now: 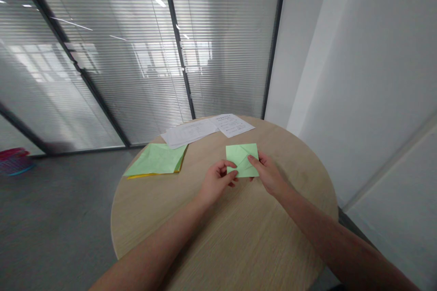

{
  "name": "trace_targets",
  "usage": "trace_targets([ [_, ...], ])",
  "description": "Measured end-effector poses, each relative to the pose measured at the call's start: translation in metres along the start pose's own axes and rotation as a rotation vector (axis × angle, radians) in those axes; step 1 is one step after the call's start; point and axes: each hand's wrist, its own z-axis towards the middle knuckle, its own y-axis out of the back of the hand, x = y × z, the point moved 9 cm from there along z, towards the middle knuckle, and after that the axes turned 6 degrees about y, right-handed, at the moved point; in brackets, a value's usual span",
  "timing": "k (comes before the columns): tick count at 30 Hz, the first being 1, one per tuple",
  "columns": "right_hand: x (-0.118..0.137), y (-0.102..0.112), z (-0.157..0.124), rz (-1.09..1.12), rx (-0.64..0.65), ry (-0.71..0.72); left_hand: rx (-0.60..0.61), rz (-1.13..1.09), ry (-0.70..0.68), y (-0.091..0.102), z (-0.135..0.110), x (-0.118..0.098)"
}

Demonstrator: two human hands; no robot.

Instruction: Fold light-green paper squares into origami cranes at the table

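Observation:
A small square of folded light green paper [242, 149], with diagonal creases and flaps on its face, is held up over the round table. My left hand [218, 178] pinches its lower left corner between thumb and fingers. On the other side, my right hand [269, 173] grips the right edge, the thumb lying on the front and the fingers behind. The back of the folded paper is hidden from me.
A stack of green sheets [155, 159] with yellow ones beneath lies at the table's left. Printed white sheets [191, 132] lie at the far edge. The wooden table [218, 245] stands by glass panels with blinds and a white wall. A pink and blue basket [15, 162] sits on the floor.

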Motion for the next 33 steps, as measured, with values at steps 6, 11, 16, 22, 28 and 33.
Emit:
trace_targets([
  [6,0.008,-0.017,-0.005,0.050,0.170,0.031,-0.061,-0.046,0.025,0.012,0.000,-0.003],
  [11,0.007,-0.013,-0.003,0.004,0.113,0.032,-0.108,0.037,-0.047,0.015,0.001,-0.008],
  [16,0.005,-0.013,-0.003,0.015,0.098,0.004,-0.084,0.086,-0.059,0.012,0.002,-0.006],
  [22,-0.004,-0.014,-0.004,0.029,0.111,-0.016,-0.102,0.091,-0.084,0.013,0.001,-0.010],
  [28,-0.006,-0.012,-0.002,-0.002,0.090,-0.007,-0.054,0.093,-0.104,0.010,0.003,-0.004],
  [33,-0.008,-0.009,-0.001,-0.049,0.073,-0.007,-0.087,0.161,-0.136,0.011,0.000,-0.007],
])
